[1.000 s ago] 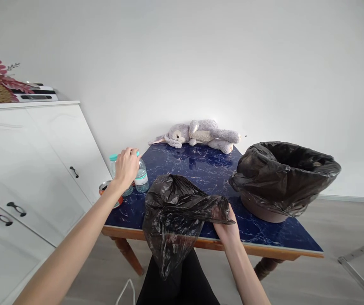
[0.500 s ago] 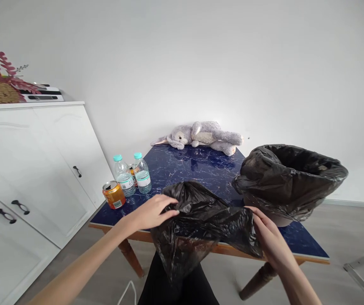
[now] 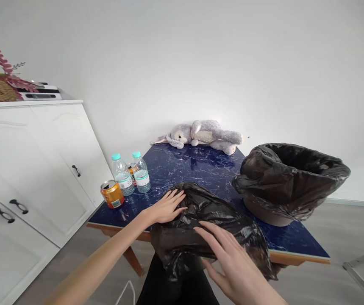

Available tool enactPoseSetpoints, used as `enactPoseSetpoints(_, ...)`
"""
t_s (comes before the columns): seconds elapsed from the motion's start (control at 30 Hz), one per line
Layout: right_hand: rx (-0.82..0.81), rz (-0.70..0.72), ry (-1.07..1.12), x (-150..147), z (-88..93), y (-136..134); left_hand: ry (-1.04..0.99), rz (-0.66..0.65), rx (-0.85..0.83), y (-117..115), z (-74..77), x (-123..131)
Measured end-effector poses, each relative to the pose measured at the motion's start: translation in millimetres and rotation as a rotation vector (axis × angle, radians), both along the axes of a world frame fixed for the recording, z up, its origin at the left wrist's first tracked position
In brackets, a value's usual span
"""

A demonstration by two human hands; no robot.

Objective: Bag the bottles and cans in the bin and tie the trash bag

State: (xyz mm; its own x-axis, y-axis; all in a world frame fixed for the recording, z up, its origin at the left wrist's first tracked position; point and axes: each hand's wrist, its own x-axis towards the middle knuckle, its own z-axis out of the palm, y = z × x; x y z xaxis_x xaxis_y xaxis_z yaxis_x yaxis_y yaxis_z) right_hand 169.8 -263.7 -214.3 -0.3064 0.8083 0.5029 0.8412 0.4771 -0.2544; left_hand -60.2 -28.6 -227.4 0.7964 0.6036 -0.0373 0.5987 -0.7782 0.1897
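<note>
Left hand (image 3: 166, 208) spread wide on the loose black bag (image 3: 209, 212) — pinning its slack, I judge. Right hand (image 3: 232, 263), fingers apart, over it; contact I cannot tell. Bag lies left of the lined bin (image 3: 288, 184), presumably for working room.

White wall (image 3: 182, 63), white cabinet (image 3: 42, 148), grey floor (image 3: 343, 228)

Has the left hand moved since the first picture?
Yes. The left hand has moved rightward, away from the white cabinet: it was at a bottle cap, and now lies spread on the black bag.
</note>
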Motion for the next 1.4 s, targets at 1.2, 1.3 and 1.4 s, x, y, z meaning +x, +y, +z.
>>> enactPoseSetpoints(1.2,-0.227,-0.216,0.022,-5,-41.8,102,-0.182,0.023,0.223,-16,-1.2,-24)
enactPoseSetpoints(1.3,-0.305,-0.267,0.008,-3,-54.7,126,-0.156,0.103,0.181,-7,-17.5,-34)
enactPoseSetpoints(1.4,-0.325,-0.251,-0.003,13,-62.3,139,-0.161,0.159,0.170,-1,-23.4,-50)
